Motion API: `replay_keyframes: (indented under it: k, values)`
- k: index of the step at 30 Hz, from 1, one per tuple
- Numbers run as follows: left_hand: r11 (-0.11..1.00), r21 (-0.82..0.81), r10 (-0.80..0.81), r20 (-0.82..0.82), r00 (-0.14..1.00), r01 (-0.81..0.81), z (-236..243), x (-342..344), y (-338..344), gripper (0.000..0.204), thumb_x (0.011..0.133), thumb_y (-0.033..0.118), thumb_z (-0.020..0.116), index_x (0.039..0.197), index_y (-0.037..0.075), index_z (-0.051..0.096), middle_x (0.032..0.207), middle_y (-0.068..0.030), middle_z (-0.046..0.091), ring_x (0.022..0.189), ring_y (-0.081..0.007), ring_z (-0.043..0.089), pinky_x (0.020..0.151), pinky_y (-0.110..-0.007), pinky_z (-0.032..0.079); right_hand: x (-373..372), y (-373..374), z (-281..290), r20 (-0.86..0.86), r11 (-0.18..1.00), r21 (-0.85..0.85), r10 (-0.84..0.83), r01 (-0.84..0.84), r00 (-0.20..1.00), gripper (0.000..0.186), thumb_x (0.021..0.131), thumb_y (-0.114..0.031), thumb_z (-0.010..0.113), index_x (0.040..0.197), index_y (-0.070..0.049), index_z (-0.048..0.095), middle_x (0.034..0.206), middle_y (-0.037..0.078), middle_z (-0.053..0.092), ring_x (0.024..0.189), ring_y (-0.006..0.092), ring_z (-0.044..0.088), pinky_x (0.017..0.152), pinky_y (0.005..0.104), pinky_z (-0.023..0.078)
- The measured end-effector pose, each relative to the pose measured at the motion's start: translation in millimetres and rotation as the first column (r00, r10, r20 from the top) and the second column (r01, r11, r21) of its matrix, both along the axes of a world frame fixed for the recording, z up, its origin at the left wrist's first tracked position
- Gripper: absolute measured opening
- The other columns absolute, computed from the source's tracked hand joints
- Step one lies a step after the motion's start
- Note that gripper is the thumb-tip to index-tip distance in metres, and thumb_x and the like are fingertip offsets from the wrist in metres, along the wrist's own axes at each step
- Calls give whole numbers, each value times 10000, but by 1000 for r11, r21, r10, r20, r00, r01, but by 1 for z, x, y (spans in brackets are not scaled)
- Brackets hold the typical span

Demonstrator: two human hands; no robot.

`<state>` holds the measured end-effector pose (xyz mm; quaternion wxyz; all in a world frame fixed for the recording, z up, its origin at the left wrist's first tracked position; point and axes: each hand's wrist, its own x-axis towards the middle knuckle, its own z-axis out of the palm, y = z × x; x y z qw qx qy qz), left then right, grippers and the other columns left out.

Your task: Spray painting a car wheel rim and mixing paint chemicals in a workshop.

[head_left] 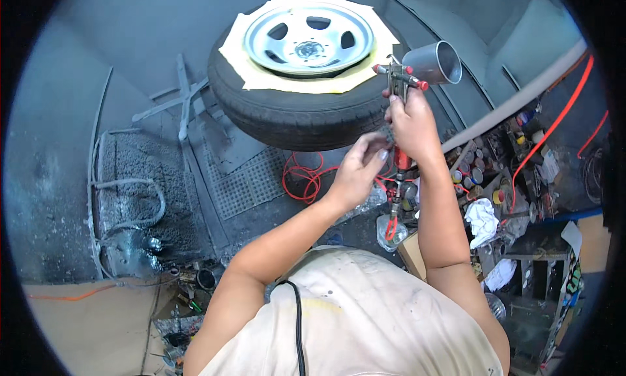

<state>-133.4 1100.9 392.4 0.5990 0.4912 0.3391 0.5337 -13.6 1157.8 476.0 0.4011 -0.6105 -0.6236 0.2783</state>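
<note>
We see bright red knobs on the dull silver spray gun [399,82], with a plain silver-grey paint cup [424,64]. The wheel [309,35] gleams pale silver against cream-yellow masking paper [290,84], and the tyre [293,118] is charcoal black. We find a perforated grid pattern on the grey mat [254,183], an orange-red hose [576,99], a white cloth [481,221], blue-grey walls [65,148], a black cord [298,324] and dark specks and a yellowish smear on the off-white shirt [378,311].

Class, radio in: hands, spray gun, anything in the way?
Right hand gripping spray gun. Left hand open, close beside it. Possible snag: red hose coiled below.
</note>
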Motion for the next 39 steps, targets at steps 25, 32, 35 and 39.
replay_keyframes:
  k: [25, 32, 35, 39]
  values:
    - [934, -97, -358, -271, 894, 345, 9, -166, 191, 261, 877, 23, 654, 1135, -10, 680, 985, -66, 697, 802, -124, 601, 770, -251, 510, -44, 72, -13, 103, 977, -213, 19, 3, 995, 231, 977, -36, 460, 1094, 48, 641, 729, 47, 600, 583, 106, 491, 555, 232, 431]
    - [998, -13, -54, -417, 907, 54, 33, -253, 285, 195, 884, -35, 610, 1047, 2, 710, 909, -57, 679, 736, -110, 564, 688, -242, 463, -115, 108, 29, -217, 910, -253, 277, -328, 936, 261, 968, -7, 442, 1168, 89, 580, 706, 50, 601, 581, 114, 490, 547, 240, 421]
    - [985, 89, -90, -473, 876, 149, 46, -247, 301, 185, 873, -41, 615, 1023, 4, 714, 879, -55, 666, 706, -119, 548, 665, -252, 449, -119, 139, 36, -16, 959, -225, 171, -170, 985, 247, 974, -17, 452, 1165, 86, 569, 713, 56, 598, 586, 110, 488, 543, 236, 411]
    - [915, 254, -145, -520, 842, 314, 60, -219, 309, 170, 854, -48, 628, 988, 7, 718, 835, -53, 643, 665, -137, 525, 636, -265, 430, -98, 174, 29, 56, 976, 85, -206, 201, 977, 192, 983, -67, 485, 1021, 49, 632, 689, 41, 572, 592, 110, 483, 554, 256, 416]
